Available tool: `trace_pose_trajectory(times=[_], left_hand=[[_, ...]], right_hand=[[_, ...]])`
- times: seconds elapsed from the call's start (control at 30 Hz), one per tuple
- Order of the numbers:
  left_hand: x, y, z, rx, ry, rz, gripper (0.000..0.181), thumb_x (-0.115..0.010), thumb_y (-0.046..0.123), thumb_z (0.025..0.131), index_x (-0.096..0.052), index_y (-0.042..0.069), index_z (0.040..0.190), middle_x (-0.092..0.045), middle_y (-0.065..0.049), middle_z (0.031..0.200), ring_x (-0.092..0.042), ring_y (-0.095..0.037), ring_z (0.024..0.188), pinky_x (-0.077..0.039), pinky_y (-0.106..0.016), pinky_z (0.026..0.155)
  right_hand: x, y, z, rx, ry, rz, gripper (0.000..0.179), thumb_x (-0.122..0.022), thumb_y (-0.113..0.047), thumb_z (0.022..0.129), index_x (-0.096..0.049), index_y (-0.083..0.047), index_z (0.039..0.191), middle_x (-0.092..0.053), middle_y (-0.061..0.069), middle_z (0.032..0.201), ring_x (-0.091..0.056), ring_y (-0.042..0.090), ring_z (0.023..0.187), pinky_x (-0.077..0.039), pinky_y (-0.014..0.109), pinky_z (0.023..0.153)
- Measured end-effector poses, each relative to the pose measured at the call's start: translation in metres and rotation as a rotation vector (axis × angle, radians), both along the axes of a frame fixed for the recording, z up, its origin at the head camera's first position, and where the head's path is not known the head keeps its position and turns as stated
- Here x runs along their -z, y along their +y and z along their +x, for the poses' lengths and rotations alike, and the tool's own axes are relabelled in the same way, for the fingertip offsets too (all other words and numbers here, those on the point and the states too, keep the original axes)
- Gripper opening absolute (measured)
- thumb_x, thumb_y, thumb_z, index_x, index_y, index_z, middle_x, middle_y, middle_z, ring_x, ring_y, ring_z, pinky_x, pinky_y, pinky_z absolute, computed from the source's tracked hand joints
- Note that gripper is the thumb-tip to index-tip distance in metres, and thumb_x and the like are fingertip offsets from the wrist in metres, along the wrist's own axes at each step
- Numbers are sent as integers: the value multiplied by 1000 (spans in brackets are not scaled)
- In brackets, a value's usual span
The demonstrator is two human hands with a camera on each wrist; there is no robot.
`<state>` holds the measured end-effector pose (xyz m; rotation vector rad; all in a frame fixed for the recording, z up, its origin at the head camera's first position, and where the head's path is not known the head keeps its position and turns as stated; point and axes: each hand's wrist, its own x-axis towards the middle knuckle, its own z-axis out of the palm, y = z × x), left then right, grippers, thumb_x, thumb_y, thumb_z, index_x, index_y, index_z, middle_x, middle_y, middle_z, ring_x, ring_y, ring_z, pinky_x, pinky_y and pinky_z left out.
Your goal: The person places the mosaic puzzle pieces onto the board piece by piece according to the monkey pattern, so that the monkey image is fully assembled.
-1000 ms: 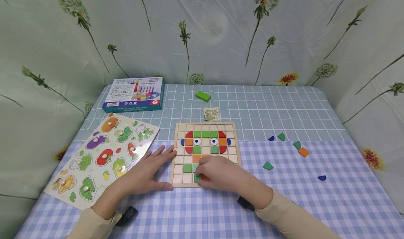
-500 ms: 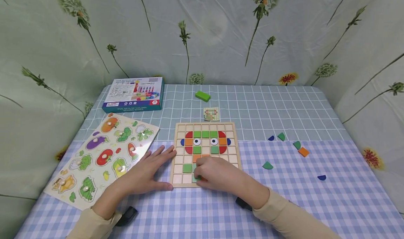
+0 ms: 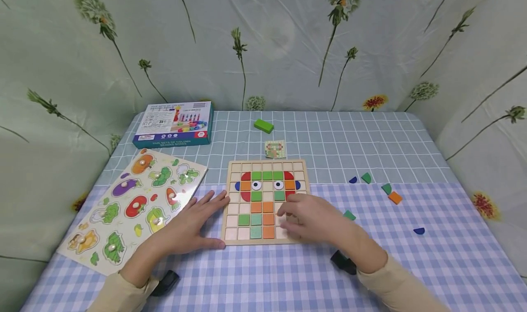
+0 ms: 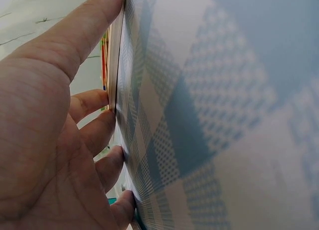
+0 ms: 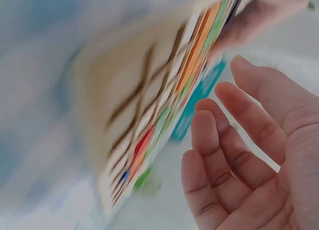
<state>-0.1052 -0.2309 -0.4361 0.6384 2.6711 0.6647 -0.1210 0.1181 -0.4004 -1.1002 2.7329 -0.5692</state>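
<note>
A wooden grid board lies mid-table, filled in part with coloured tiles. Red, green, orange and blue pieces and two eye tiles form its upper pattern. Below them sit orange tiles and teal-green tiles. My left hand rests spread beside the board, fingertips and thumb at its left edge. Over the board's right side my right hand hovers, fingers loosely bent, holding nothing; in the right wrist view its relaxed fingers stand apart from the board. It covers some right-hand cells.
Loose pieces lie right of the board: green quarter circles, an orange square and blue half circles. A small pattern card and green block are behind it. A vegetable puzzle and box stand left.
My right hand has let go of the teal-green tile in the bottom row and moved right, uncovering the orange tiles beside it. My left hand stays where it was.
</note>
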Motion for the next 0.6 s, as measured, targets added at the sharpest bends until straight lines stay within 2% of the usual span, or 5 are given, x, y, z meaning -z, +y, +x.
trace_pose_trajectory(times=[0.13,0.27,0.43,0.6], left_hand=[[0,0,-1,-11,-16,-4,108,-88,63,79,-38,27,168,-28,1,179,-18,-40,168,-7,-74,132],[0,1,-1,-12,-16,-1,109,-88,64,78,-39,27,168,-29,0,179,-18,-41,168,-7,-74,131],[1,0,-1,-11,-21,-4,109,-88,64,79,-38,27,168,-28,1,179,-17,-41,168,-6,-74,131],[1,0,-1,-8,-21,-8,109,-88,63,79,-38,26,168,-28,0,179,-17,-41,168,-7,-74,132]], right_hand=[[-4,39,-9,148,8,25,19,-83,-21,94,-80,-13,111,-73,-2,102,-64,8,83,-57,26,71],[-9,85,-19,299,0,60,29,-84,-22,94,-77,-10,119,-74,5,105,-71,19,92,-62,39,76],[-12,149,-27,466,-76,97,45,-83,-23,94,-70,-3,133,-73,21,117,-71,37,103,-60,58,85],[-9,200,-28,558,-153,131,57,-84,-21,92,-64,8,135,-70,32,118,-69,48,106,-58,65,88]])
